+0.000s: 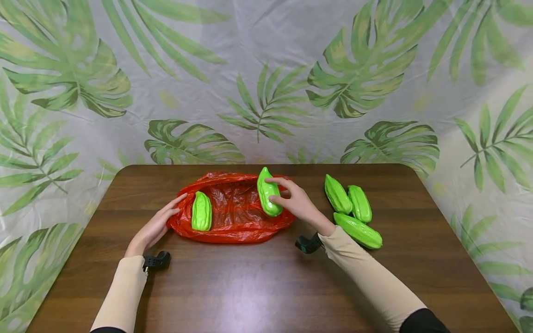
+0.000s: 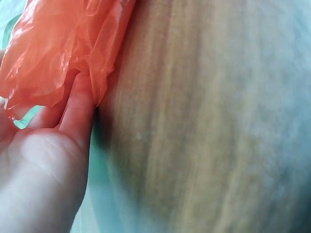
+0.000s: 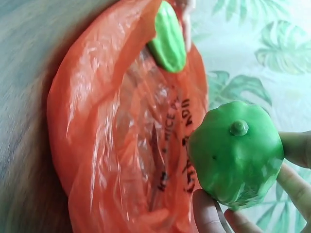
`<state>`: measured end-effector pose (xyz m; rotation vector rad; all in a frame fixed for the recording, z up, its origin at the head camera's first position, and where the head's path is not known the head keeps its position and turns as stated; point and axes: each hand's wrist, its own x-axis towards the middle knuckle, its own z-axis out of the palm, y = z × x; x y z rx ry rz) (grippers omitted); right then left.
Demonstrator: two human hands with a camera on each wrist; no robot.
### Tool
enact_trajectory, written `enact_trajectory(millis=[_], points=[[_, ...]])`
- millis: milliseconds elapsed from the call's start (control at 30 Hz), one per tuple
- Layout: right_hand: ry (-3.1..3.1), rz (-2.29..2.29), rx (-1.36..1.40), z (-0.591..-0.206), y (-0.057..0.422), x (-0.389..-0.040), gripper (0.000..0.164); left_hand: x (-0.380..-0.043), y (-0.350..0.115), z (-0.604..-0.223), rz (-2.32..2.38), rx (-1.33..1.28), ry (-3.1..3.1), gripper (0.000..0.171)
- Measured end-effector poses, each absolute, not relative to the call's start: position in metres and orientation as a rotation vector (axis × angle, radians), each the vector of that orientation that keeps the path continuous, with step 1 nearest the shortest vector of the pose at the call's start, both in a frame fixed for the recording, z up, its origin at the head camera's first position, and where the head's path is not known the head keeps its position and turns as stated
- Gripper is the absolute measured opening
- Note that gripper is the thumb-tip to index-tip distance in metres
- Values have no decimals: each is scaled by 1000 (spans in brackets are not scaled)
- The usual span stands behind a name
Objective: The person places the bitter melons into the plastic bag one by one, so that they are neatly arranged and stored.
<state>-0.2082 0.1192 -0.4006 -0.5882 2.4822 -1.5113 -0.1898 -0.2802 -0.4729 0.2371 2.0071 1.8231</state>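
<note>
Right hand (image 1: pixel 299 202) gripping a green gourd (image 1: pixel 266 192), left hand (image 1: pixel 155 226) touching red bag (image 1: pixel 231 237)

Head view bright w/ glare on table (image 1: pixel 245 291) nr bottom ctr; table blurred in L & R wrist views.

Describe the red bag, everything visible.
The red bag is thin, shiny, crinkled and plastic-looking, translucent, with dark lettering in the right wrist view. It lies on the table, mouth spread open upward. One green vegetable lies inside its left end, where the left hand touches the rim. The right hand holds a second vegetable over the bag's right end.
</note>
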Motion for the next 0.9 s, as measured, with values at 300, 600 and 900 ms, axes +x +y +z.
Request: enact_trajectory(millis=[300, 600, 900], points=[[2469, -1495, -617, -405, 94, -209, 47, -190, -280, -474, 1846, 261, 1976, 54], [2428, -1503, -597, -406, 70, -204, 50, -190, -280, -473, 1843, 259, 1981, 54], [2424, -1493, -629, -419, 50, -207, 52, -191, -279, -473, 1839, 257, 1985, 54]])
